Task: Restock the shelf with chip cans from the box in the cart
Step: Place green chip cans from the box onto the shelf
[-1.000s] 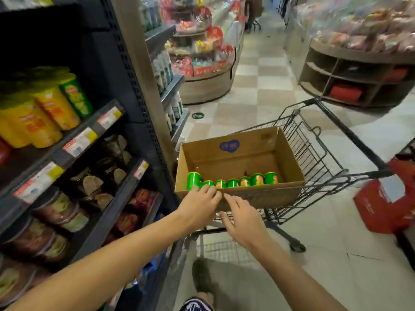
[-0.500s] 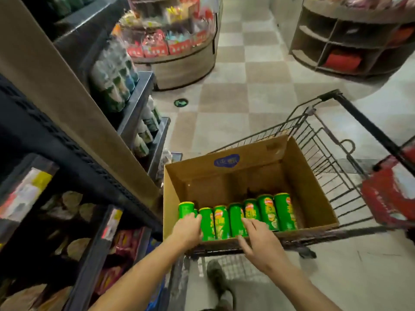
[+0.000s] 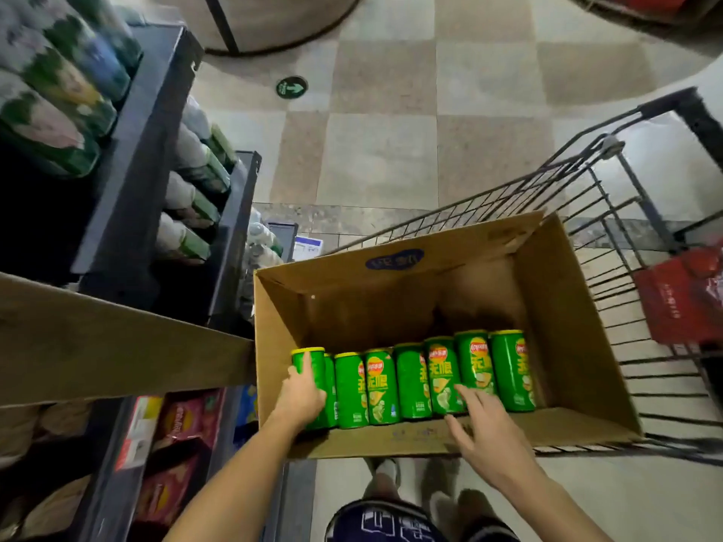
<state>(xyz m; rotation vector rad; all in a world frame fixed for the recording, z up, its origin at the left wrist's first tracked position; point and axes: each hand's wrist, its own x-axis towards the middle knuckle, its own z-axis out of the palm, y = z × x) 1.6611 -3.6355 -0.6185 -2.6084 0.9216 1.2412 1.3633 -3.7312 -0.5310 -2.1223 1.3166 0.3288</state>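
Both forearms bare, no sleeves or jewellery in view; dark navy shorts [image 3: 385, 522] with white lettering, and worn, pale shoes [image 3: 381, 473] below.

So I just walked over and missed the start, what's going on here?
A person is unloading green chip cans from a cardboard box that sits in a wire cart beside the shelves. The left hand grips the leftmost can. The right hand, fingers spread, reaches toward the cans in the middle of the row and holds nothing. No can has been lifted out of the box yet.
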